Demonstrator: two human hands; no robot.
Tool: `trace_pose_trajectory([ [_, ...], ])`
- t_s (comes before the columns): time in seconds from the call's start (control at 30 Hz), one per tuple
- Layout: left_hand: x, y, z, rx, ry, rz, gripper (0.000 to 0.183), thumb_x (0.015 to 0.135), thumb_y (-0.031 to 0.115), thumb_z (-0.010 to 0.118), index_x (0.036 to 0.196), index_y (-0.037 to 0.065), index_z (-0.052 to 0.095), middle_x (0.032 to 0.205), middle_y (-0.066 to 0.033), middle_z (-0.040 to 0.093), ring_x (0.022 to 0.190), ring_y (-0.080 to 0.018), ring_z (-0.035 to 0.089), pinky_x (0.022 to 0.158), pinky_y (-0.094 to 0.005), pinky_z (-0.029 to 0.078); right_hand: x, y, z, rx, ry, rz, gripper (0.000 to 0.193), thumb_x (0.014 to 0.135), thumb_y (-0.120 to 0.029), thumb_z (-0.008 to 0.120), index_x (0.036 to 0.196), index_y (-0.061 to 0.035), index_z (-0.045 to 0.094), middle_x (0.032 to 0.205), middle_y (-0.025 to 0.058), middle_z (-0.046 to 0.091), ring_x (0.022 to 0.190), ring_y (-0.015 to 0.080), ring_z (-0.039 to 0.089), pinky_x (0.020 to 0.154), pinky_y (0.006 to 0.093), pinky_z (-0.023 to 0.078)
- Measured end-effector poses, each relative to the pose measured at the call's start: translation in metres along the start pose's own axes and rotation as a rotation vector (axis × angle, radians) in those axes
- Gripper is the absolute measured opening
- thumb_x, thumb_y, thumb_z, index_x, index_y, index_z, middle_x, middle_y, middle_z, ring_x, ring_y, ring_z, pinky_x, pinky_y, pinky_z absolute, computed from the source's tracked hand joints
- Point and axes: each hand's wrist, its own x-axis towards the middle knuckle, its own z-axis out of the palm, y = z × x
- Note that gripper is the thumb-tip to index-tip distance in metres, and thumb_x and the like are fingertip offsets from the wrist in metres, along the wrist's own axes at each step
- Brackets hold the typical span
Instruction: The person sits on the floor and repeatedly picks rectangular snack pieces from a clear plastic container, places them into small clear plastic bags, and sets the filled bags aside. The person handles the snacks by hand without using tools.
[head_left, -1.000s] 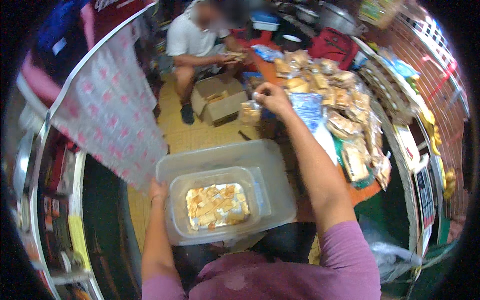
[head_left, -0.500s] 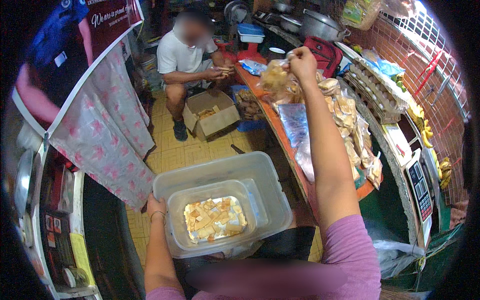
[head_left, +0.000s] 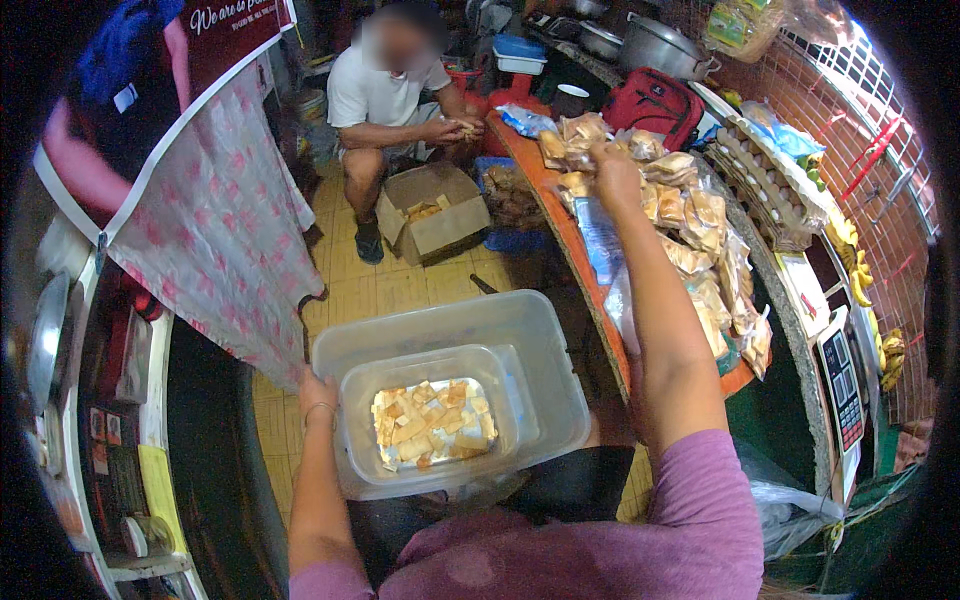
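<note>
On the lap sits a clear plastic tub (head_left: 545,350), the left hand (head_left: 318,395) clasping its near-left rim; a smaller tub of crackers (head_left: 430,420) nests inside. Far forward, the right hand (head_left: 615,175) closes on a bagged-cracker packet (head_left: 580,183) among the counter's pile. Stacking seems underway; a steady release comes next.

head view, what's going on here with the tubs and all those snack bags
A person in a purple top steadies a clear plastic tub on their lap with the left hand; a smaller tub nested inside it holds pale cracker pieces. Their right hand reaches out to the pile of filled snack bags on the orange counter. Another person sits further back beside a cardboard box, working with both hands.
</note>
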Motion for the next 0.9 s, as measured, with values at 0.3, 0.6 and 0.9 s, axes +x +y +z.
trace_pose_trajectory([
  [0.3, 0.003, -0.004, 0.005, -0.083, 0.044, 0.078, 0.050, 0.081, 0.029, 0.063, 0.122, 0.003, 0.051, 0.117, -0.0241, 0.060, 0.111, -0.0406, 0.056, 0.095, -0.0455, 0.044, 0.027, -0.046, -0.019, -0.234, -0.030, -0.191, 0.035, 0.081, -0.017, 0.061, 0.114, -0.0091, 0.057, 0.103, 0.0163, 0.061, 0.099, 0.0364, 0.056, 0.082, 0.0467, 0.048],
  [0.6, -0.053, 0.022, -0.018, 0.144, 0.180, 0.396, 0.066, 0.078, 0.027, 0.069, 0.135, 0.007, 0.043, 0.148, -0.0197, 0.029, 0.135, -0.0394, 0.029, 0.112, -0.0478, 0.025, -0.028, -0.223, -0.021, 0.566, -0.628, -0.404, 0.032, 0.084, -0.013, 0.065, 0.115, -0.0089, 0.061, 0.108, 0.0162, 0.066, 0.103, 0.0334, 0.062, 0.088, 0.0398, 0.049],
  [0.9, -0.207, -0.005, 0.000, 0.009, 0.008, 0.565, 0.039, 0.078, 0.024, 0.070, 0.113, 0.009, 0.062, 0.134, -0.0184, 0.045, 0.125, -0.0379, 0.042, 0.103, -0.0482, 0.036, -0.237, -0.305, 0.075, 0.439, -1.524, -0.496, 0.034, 0.076, -0.020, 0.068, 0.108, -0.0101, 0.067, 0.095, 0.0163, 0.069, 0.089, 0.0318, 0.067, 0.079, 0.0423, 0.052],
])
